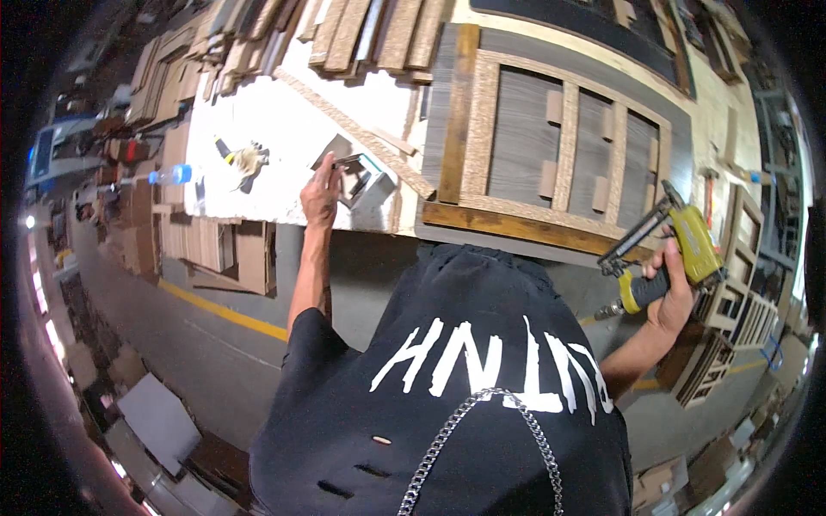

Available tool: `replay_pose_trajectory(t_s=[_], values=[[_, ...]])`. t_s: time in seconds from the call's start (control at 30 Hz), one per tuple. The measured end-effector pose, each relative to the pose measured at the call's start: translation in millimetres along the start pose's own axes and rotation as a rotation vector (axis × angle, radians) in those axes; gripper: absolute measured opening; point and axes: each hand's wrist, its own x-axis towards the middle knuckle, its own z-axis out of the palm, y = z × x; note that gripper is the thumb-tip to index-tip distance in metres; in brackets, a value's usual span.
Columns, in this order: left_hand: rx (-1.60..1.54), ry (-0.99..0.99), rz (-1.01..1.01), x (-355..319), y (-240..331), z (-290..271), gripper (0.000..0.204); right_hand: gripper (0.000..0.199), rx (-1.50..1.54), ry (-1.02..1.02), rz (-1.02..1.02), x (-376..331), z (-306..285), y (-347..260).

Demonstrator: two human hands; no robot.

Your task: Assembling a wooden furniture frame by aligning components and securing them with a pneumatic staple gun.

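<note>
My right hand (671,288) is wrapped round the black grip of a yellow-green air nail gun (695,242), raised beside the right end of a wooden frame (559,155). The gun's long dark magazine points down to the left. At the bench's front edge, my left hand (320,199) reaches to a small open box (372,182) of dark strips. Its fingers are pressed together on what looks like a dark strip of fasteners (347,161). The frame has several crossbars and small wood blocks, and lies on a grey wood-grain panel (527,120).
A long wood strip (344,125) lies slantwise behind the box. Stacked wood strips (361,34) fill the back of the bench. Further left are a yellow-black tool (225,150), a roll of tape (249,161) and a bottle with a blue cap (172,175). A hammer (709,193) lies at right.
</note>
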Motion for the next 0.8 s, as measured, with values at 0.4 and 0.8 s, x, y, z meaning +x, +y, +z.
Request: replay_pose_trajectory(t_s=[0.4,0.8], values=[[-0.148,0.051,-0.362,-6,26,-17,0.02,0.028,-0.097,-0.032,-0.031,5,1,1],[-0.948,0.302,-0.524,65,105,-61,0.022,0.037,-0.058,-0.108,-0.043,5,-7,0]])
